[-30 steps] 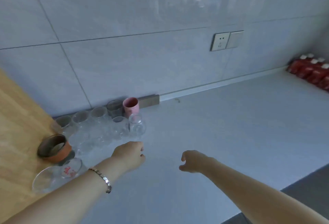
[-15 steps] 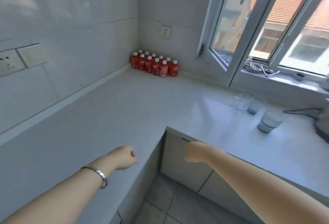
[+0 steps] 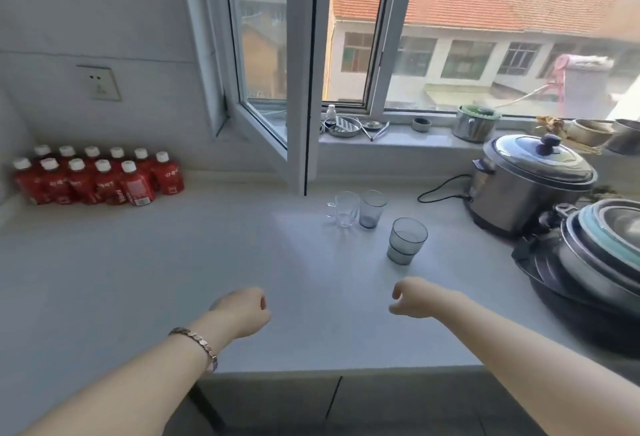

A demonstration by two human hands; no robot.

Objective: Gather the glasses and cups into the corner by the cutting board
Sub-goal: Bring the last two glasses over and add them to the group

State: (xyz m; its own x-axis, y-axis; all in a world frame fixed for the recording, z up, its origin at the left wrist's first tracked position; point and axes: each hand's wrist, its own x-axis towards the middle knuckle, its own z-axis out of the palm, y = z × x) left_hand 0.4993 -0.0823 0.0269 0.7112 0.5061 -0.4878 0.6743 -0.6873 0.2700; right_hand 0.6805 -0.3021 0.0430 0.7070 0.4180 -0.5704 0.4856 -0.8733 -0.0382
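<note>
From the head camera we are seeing three vessels standing upright, mouths up, on the white countertop [image 3: 173, 262]: a clear glass handled mug [image 3: 344, 208], a blue-tinted tumbler [image 3: 371, 208] touching it, and a grey stacked tumbler [image 3: 406, 241] nearer. Our left hand [image 3: 242, 311] and right hand [image 3: 417, 298] are hovering loosely curled, empty

red bottles [image 3: 100, 177], blue-grey glass [image 3: 406, 241], white counter [image 3: 173, 262]
</note>
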